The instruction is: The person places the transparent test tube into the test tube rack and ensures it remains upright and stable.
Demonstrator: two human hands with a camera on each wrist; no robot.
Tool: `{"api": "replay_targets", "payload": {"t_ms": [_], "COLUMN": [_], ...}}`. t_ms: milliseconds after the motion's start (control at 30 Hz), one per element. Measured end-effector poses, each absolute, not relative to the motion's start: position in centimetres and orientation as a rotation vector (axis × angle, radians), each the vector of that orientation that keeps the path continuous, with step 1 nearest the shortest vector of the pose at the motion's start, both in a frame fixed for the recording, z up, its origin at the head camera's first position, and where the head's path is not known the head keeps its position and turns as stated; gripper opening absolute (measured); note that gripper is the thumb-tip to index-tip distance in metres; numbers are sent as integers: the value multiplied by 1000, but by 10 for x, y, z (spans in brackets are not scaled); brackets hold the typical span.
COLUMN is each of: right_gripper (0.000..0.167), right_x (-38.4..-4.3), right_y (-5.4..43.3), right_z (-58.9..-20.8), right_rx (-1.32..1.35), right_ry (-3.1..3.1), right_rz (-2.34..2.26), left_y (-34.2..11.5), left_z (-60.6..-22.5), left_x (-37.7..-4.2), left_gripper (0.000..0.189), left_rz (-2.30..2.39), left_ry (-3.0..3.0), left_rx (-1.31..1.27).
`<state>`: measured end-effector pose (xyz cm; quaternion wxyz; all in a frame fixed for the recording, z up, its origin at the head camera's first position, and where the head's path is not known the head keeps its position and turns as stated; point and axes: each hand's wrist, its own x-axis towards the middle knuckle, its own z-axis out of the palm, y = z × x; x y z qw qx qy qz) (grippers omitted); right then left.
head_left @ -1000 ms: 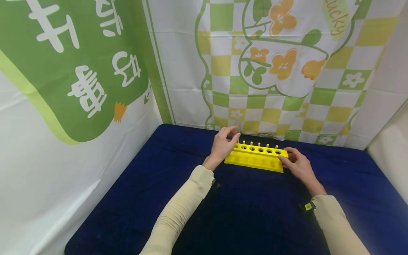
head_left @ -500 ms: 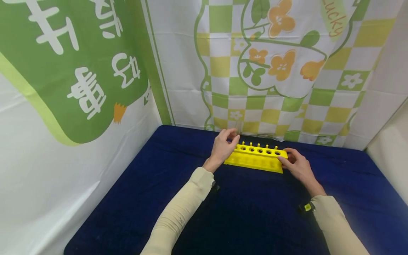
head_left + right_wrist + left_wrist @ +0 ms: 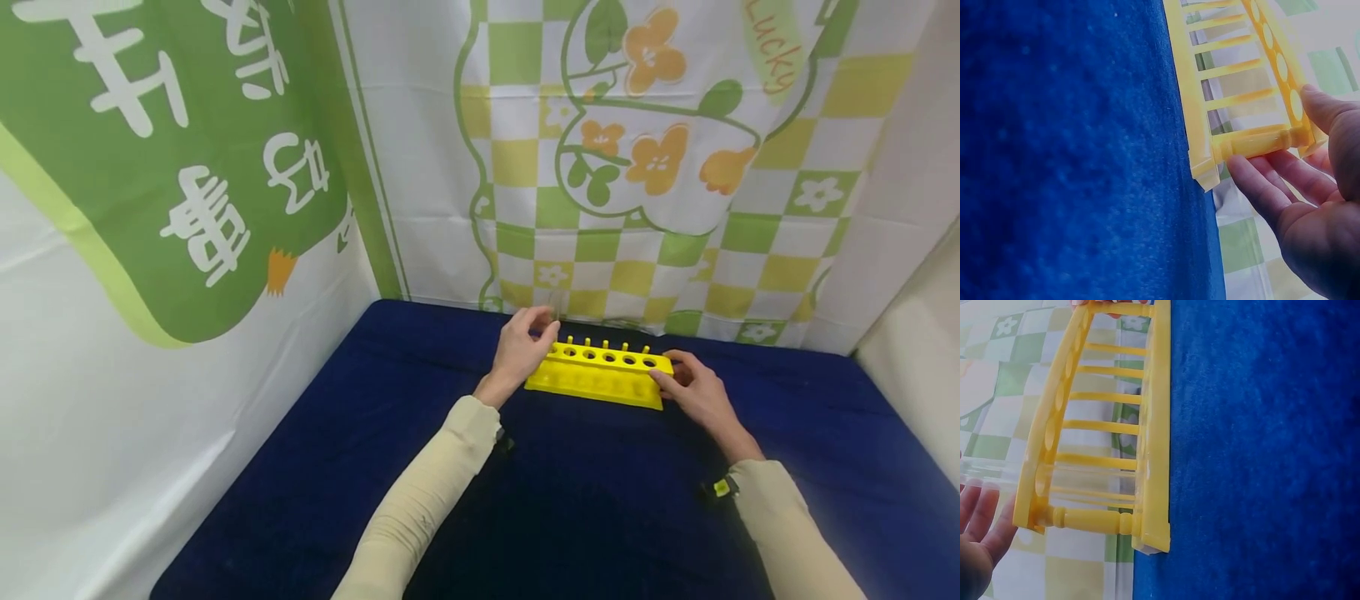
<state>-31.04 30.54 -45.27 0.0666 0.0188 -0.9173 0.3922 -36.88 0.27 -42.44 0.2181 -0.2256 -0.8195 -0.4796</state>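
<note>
A yellow test tube rack (image 3: 596, 385) stands upright on the blue cloth, a row of round holes along its top and short pegs behind them. In its leftmost hole is a clear test tube (image 3: 1088, 481), which reaches down to the base in the left wrist view. My left hand (image 3: 519, 350) pinches the upper part of that tube between thumb and fingers, just above the rack. At the opposite end, my right hand (image 3: 702, 396) grips the rack, its thumb at the top bar and its fingers at the end post (image 3: 1260, 145).
Dark blue cloth (image 3: 600, 500) covers the table. A printed curtain (image 3: 517, 167) hangs right behind the rack, and another white and green curtain (image 3: 225, 400) closes off the left side. The rack's other holes hold no tubes.
The head view has shifted slightly. Both hands keep their places on the tube and the rack; the tube's top looks slightly lower over the last second.
</note>
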Motion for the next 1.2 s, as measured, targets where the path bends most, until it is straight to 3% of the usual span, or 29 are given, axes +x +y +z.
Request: {"api": "replay_targets", "payload": {"t_ms": [400, 700, 1200], "right_gripper": [77, 79, 60], "right_x": [-312, -314, -319], "right_y": [308, 314, 327], "right_z": [-453, -436, -405], "right_rx": [59, 165, 485], "right_ry": [-2802, -2946, -3136], "right_rz": [1169, 1165, 626], "left_y": [-1, -13, -51], "left_z": [-425, -414, -412], "left_x": [-371, -370, -374], "left_gripper": [38, 32, 27], "left_rz": [-1340, -1212, -1037], "left_ry": [-2360, -2527, -2708], "left_rx": [-628, -640, -691]}}
